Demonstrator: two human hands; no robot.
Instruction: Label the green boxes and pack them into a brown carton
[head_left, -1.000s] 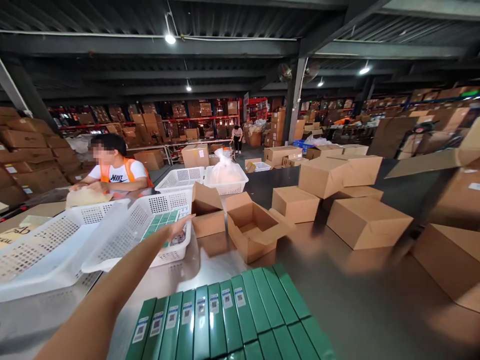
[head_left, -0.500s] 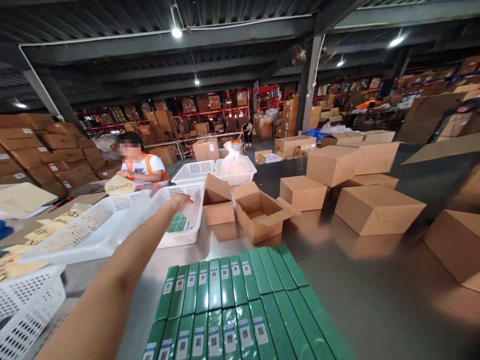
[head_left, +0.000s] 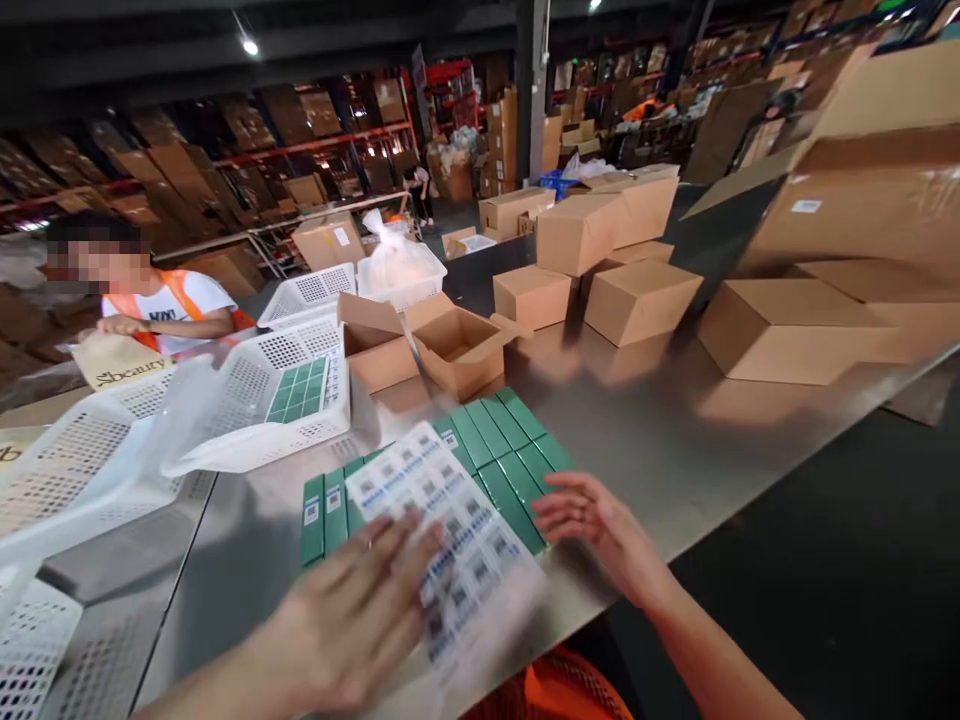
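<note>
My left hand point(head_left: 360, 605) grips a sheet of stickers point(head_left: 461, 510), white with rows of blue print and square codes. Its fingers lie across the sheet's left side; the thumb is hidden, and the near end is blurred. Beneath the sheet, slim green boxes point(head_left: 491, 425) lie packed side by side in rows on the metal table. White labels show on some of them; the right-hand ones show none. My right hand point(head_left: 589, 520) hovers at the right edge of these boxes, fingers spread, holding nothing. Whether it touches a box I cannot tell.
A white basket point(head_left: 225, 455) at left holds green boxes and a label sheet. Behind the green boxes stand an open carton point(head_left: 457, 365) and several closed cartons point(head_left: 641, 300). A person in an orange vest point(head_left: 176, 300) handles a cream bag point(head_left: 120, 362) at far left.
My left hand has come back from the white basket to the green boxes with the sticker sheet. My right hand has entered from the right. The view has turned downward and right.
</note>
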